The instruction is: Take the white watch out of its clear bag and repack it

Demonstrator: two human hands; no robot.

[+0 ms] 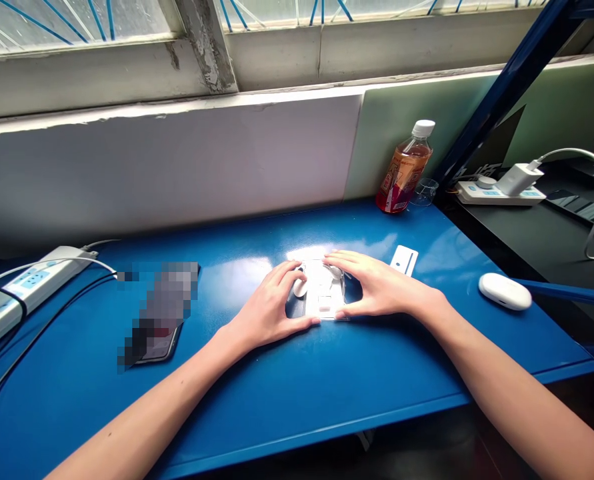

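On the blue tabletop [297, 400] lies a flat white piece [325, 293], washed out by glare. It looks like a small tray with thin white cable along its right side, though its exact kind is unclear. My left hand [269, 303] curves around its left side, thumb at the near edge and fingers at the far edge. A small white rounded part [300, 287] shows by those fingertips. From the right, my right hand [379, 283] grips the same piece, fingers over the far edge and thumb at the near one. Behind that hand rests a white card [404, 260] with a dark slot.
A partly blurred phone [161, 320] lies left, near a power strip [37, 287] and cables. At the back right stand a drink bottle [405, 167] and a clear cup [424, 192]. A white rounded case [505, 291] sits near the right edge, beside a blue metal post [507, 93].
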